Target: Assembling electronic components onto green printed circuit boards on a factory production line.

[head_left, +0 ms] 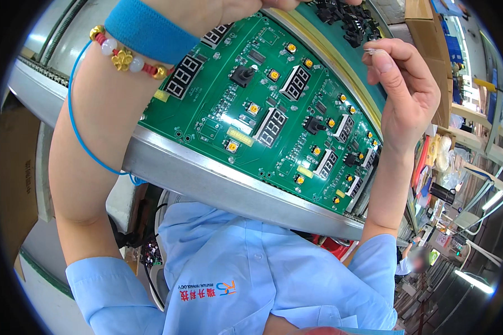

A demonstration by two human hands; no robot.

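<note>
Pinching a tiny shiny part (370,51) between thumb and forefinger tips of the right hand (402,92), near black plastic components (346,23) piled beyond and left of those tips. With the left hand (223,10) partly cut off above its blue wrist strap (148,32), cannot tell its fingers' hold or spread. Showing, nearside of both hands' fingers, a green circuit-board panel (179,120) with seven-segment displays (271,127).

A metal rail (235,192) borders the green circuit board (198,100); far right, black parts (352,22) lie heaped on a teal surface (331,46).
</note>
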